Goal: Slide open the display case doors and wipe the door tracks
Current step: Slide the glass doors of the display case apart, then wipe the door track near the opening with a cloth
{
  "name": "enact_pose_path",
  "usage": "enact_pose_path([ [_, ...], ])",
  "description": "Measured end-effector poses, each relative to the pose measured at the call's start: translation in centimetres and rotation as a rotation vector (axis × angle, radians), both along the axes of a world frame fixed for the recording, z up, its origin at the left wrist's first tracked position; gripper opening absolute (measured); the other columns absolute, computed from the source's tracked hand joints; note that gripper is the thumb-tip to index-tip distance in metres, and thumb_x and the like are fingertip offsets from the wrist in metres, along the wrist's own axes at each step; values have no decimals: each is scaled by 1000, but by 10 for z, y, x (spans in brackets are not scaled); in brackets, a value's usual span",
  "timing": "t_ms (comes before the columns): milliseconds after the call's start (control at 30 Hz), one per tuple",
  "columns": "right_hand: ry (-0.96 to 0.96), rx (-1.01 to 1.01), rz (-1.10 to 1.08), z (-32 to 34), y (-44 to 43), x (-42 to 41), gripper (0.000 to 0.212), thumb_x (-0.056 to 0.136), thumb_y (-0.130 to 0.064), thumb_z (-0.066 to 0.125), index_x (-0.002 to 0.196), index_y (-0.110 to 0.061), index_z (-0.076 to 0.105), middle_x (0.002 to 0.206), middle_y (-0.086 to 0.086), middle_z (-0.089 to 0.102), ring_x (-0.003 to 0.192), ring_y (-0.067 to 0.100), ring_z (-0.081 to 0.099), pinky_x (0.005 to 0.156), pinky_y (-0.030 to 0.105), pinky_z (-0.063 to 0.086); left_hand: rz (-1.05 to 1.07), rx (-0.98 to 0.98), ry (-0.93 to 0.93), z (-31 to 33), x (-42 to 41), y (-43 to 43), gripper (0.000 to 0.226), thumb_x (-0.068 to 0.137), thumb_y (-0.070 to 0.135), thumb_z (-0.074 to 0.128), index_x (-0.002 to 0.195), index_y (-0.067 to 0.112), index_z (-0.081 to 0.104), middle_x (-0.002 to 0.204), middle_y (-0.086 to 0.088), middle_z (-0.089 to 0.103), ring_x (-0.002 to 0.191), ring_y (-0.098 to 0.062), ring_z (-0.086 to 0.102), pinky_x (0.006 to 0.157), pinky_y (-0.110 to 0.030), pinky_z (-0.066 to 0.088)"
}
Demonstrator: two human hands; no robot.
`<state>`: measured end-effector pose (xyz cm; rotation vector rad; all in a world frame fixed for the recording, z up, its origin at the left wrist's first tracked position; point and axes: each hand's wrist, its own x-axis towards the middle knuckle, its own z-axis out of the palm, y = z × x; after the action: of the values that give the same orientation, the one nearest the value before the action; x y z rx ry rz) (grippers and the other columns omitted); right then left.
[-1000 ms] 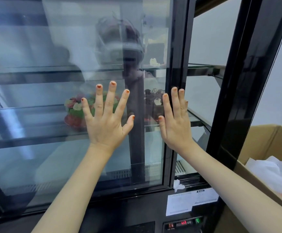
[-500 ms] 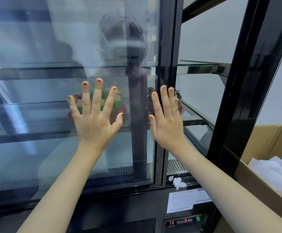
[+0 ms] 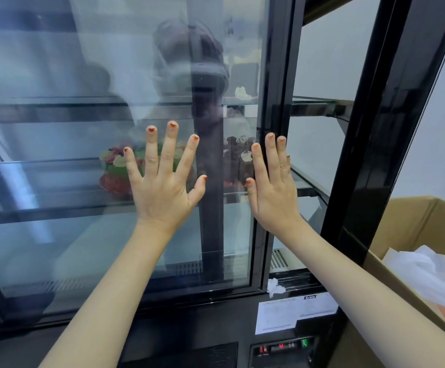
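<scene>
- Glass-fronted black display case (image 3: 391,144) fills the view; open cardboard box (image 3: 412,224) with white wrapping sits just right of it.
- Left hand (image 3: 163,192): flat, fingers spread wide, palm pressed on the sliding glass door (image 3: 83,235), holding nothing.
- Right hand (image 3: 274,197): flat, fingers close together, against the same pane at its right-hand frame (image 3: 277,75), nothing held.
- Door stands partly slid left; a gap to its right exposes the bottom door track (image 3: 295,282).
- Risk: bare palms work by friction alone; a slip would smear the glass or jerk the door.
- Risk: right fingertips lie by the frame edge, probably overlapping it, so a pinch is possible if the door rebounds.
- Crumpled white tissue (image 3: 275,286) lies on the track beside the door's corner; it could jam the slide.
- Cakes (image 3: 115,166) inside could shake if the door slams.
</scene>
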<state>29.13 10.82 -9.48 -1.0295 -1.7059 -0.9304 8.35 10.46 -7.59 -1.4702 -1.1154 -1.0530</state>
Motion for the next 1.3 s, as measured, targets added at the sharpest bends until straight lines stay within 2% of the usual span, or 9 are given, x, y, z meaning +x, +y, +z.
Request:
enact_pose_path([
  [133,42,3,-2,-1,0,-6,49,102,-28,15,146,-7,16,156,-2,-22,144,21,-15,117,47,8,4,-3,17,0,-4,1,59,94,50,30,147,29,15,152,-5,17,143,-20,-11,111,-52,-4],
  [400,44,3,-1,-3,0,-32,48,102,-28,18,145,-7,19,156,-2,-23,144,21,-15,118,41,-3,26,-2,33,-2,-30,1,62,93,48,32,148,29,13,155,-1,4,143,-23,-7,110,-57,3],
  [533,43,-35,36,0,-4,-46,48,101,-28,19,144,-6,19,154,14,6,144,22,-15,119,42,1,25,-15,24,0,-45,-1,66,90,48,38,148,28,15,152,-6,15,143,-23,-7,110,-56,2],
  [700,-102,-105,101,-2,-17,-48,51,98,-26,37,145,-11,22,152,15,11,145,23,-10,116,44,7,39,-20,25,0,-66,-4,67,89,47,38,148,29,12,152,-9,19,144,-25,-4,111,-55,0],
  [833,-231,-179,137,-24,-30,-13,49,94,-24,41,142,-17,31,152,12,22,142,30,18,111,47,16,42,-32,15,-1,-80,-6,64,92,46,34,149,30,8,156,-3,3,143,-22,-9,111,-53,-5],
  [933,-72,-354,130,-75,-40,31,46,93,-22,48,137,-15,38,144,16,41,133,32,35,104,49,38,28,-41,-2,-1,-86,-7,62,93,44,33,149,28,9,156,4,-9,143,-22,-9,111,-51,-8],
  [1067,130,-643,22,-154,-65,68,59,75,-7,78,125,-19,49,130,17,55,113,36,58,69,40,59,14,-31,-51,-6,-82,-10,59,95,37,33,149,21,14,152,-17,18,140,-39,7,111,-50,-10],
  [1200,80,-738,20,-190,-73,69,35,85,-23,67,118,-16,64,127,11,57,115,28,53,77,40,57,22,-17,-111,-13,-74,-8,54,97,34,26,148,18,17,150,-20,24,138,-40,12,112,-49,-8],
  [1300,73,-830,-31,-197,-72,59,43,91,-39,46,121,-15,65,131,9,57,122,28,52,80,40,57,13,-26,-140,-16,-70,-7,54,97,34,24,148,16,18,149,-21,25,137,-42,13,112,-49,-8],
])
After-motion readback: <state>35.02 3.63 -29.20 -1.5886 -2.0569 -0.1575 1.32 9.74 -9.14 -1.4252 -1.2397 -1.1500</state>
